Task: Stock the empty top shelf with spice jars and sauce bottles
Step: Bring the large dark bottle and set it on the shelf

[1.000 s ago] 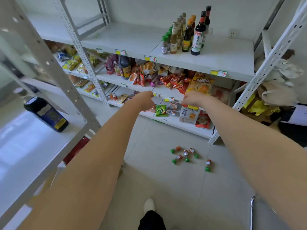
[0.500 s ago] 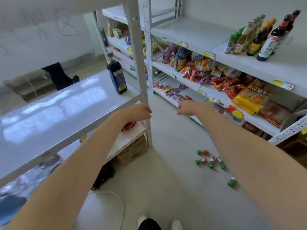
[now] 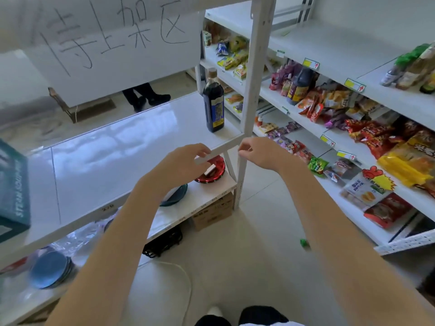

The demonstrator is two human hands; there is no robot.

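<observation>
Both arms are extended forward at about shelf height, forearms bare. The left hand (image 3: 181, 161) is palm down, fingers relaxed and slightly bent over the front lip of a glossy white shelf board (image 3: 122, 156); whether it touches the lip cannot be told, and it holds nothing. The right hand (image 3: 256, 154) hangs just beside it, fingers loosely curled with thumb near forefinger, likewise empty, next to the painted metal upright post (image 3: 253, 90).

Beyond both hands, at the board's far corner, stands a tall sauce bottle (image 3: 213, 102): dark contents, blue label, tan cap, upright.

Below the left hand, on a lower board, sit a round glossy red dish (image 3: 211, 172) and a teal bowl (image 3: 175, 196); a cardboard box (image 3: 213, 211) is under that.

Far to the right of the right hand, the matte white top shelf (image 3: 341, 43) carries a cluster of bottles (image 3: 414, 67), blurred at the frame edge. Crinkled foil snack packets (image 3: 367, 132) fill the shelves beneath. A small green-capped item (image 3: 304, 242) lies on the tiled floor under the right forearm.
</observation>
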